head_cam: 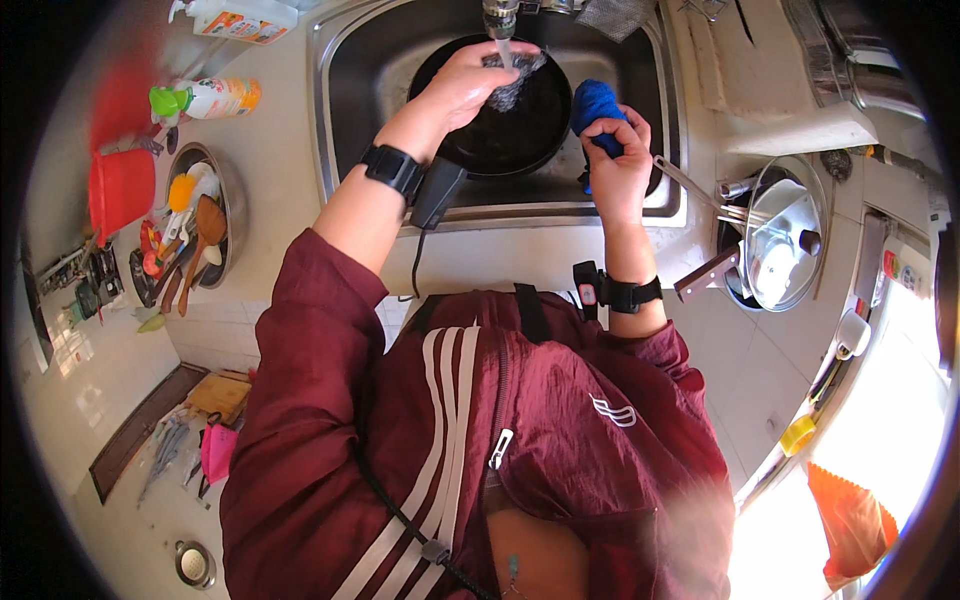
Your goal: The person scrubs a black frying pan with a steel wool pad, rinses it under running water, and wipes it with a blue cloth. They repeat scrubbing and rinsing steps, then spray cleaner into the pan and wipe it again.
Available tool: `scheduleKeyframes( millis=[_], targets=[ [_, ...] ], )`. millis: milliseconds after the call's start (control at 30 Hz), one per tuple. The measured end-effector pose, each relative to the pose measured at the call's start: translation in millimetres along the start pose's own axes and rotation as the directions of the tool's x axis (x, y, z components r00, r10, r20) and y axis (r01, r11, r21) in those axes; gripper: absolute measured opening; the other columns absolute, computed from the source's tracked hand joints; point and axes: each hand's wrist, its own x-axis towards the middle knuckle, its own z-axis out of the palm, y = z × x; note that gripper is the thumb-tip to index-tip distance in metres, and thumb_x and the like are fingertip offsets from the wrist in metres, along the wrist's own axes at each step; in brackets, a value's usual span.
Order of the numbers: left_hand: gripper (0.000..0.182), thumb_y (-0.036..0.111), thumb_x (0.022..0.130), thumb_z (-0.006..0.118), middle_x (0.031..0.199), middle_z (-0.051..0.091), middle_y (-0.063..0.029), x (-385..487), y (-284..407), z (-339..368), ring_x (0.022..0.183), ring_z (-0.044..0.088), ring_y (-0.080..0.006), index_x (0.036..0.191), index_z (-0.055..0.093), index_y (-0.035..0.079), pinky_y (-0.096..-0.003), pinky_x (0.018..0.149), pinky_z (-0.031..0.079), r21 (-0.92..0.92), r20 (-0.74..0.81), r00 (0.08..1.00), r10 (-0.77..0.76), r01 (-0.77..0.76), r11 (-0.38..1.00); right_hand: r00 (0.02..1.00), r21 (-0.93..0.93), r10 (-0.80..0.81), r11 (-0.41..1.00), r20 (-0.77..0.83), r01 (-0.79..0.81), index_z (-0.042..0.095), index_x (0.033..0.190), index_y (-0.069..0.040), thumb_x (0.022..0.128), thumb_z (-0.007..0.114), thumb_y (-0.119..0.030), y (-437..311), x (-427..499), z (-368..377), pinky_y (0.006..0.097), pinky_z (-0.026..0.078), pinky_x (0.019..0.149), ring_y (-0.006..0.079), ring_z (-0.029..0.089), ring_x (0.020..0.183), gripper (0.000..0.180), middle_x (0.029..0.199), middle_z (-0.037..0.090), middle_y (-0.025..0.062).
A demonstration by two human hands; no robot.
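Note:
A black frying pan [517, 146] lies in the stainless steel sink [321, 112], its black handle [439, 195] reaching over the front rim. Water runs from the faucet [500, 19] onto my left hand [469, 86], which is above the pan with thumb and fingers apart. Around those fingers is a glinting grey patch [514, 86]; whether it is splashing water or a wire scourer I cannot tell. My right hand [622, 161] pinches a bunched blue cloth [596, 105] at the pan's right, inside the sink.
Left on the counter stand a green-capped spray bottle [217, 98], a pump bottle [244, 19], a red container [124, 187] and a steel bowl [236, 225] of utensils. A glass lid [784, 232] and a wooden-handled utensil [705, 274] sit at the right.

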Motion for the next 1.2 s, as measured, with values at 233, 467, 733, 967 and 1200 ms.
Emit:
scheduleKeyframes(
  millis=[233, 467, 733, 967, 1200],
  targets=[
    [0.025, 0.01, 0.098, 0.065, 0.099, 0.068, -0.0031, -10, 5, 24, 0.081, 0.063, -0.0113, 0.122, 0.071, 0.008, -0.0261, 0.061, 0.052, 0.03, -0.146, 0.984, -0.106, 0.111, 0.993, 1.0, -0.021, 0.008, 1.0, 0.016, -0.008, 0.069, 0.085, -0.009, 0.074, 0.074, 0.011, 1, -6, -6, 0.0366, 0.046, 0.101, 0.032, 0.058, 0.113, 0.023, 0.12, 0.056, 0.0129],
    [0.035, 0.039, 0.095, 0.072, 0.077, 0.066, 0.0004, -5, 11, 45, 0.061, 0.058, -0.0083, 0.106, 0.074, 0.006, -0.0258, 0.05, 0.047, 0.438, -0.36, 0.931, -0.06, 0.226, 0.87, 1.0, -0.027, 0.009, 1.0, 0.017, -0.009, 0.07, 0.087, -0.009, 0.074, 0.075, 0.009, 3, -12, -9, 0.0362, 0.046, 0.101, 0.0322, 0.059, 0.114, 0.023, 0.121, 0.056, 0.0133],
    [0.029, 0.008, 0.09, 0.071, 0.124, 0.07, -0.0026, -12, 21, 15, 0.114, 0.062, -0.0153, 0.119, 0.073, 0.008, -0.0294, 0.105, 0.043, 0.465, -0.011, 0.993, 0.117, -0.098, 0.88, 1.0, -0.028, 0.012, 1.0, 0.029, -0.011, 0.071, 0.09, -0.01, 0.073, 0.078, 0.006, 7, -21, -8, 0.0372, 0.047, 0.101, 0.0327, 0.059, 0.115, 0.024, 0.123, 0.057, 0.014],
    [0.021, 0.017, 0.094, 0.071, 0.118, 0.073, -0.0032, -12, 42, 3, 0.11, 0.063, -0.0116, 0.114, 0.077, 0.011, -0.0296, 0.099, 0.047, 0.566, -0.036, 0.974, 0.222, -0.163, 0.808, 0.998, -0.016, 0.022, 1.0, 0.067, -0.021, 0.072, 0.091, -0.01, 0.073, 0.079, 0.004, 5, -19, -1, 0.0378, 0.047, 0.101, 0.0335, 0.059, 0.118, 0.024, 0.125, 0.057, 0.0144],
    [0.035, 0.015, 0.093, 0.074, 0.117, 0.069, -0.0055, -32, 30, -25, 0.096, 0.066, -0.0135, 0.124, 0.065, 0.001, -0.0288, 0.088, 0.052, 0.006, -0.293, 0.955, 0.045, -0.046, 0.999, 0.996, 0.033, 0.026, 0.999, 0.089, -0.029, 0.072, 0.098, -0.011, 0.079, 0.077, 0.0, -4, -19, 11, 0.0373, 0.046, 0.103, 0.0334, 0.058, 0.118, 0.022, 0.127, 0.056, 0.014]
  ],
)
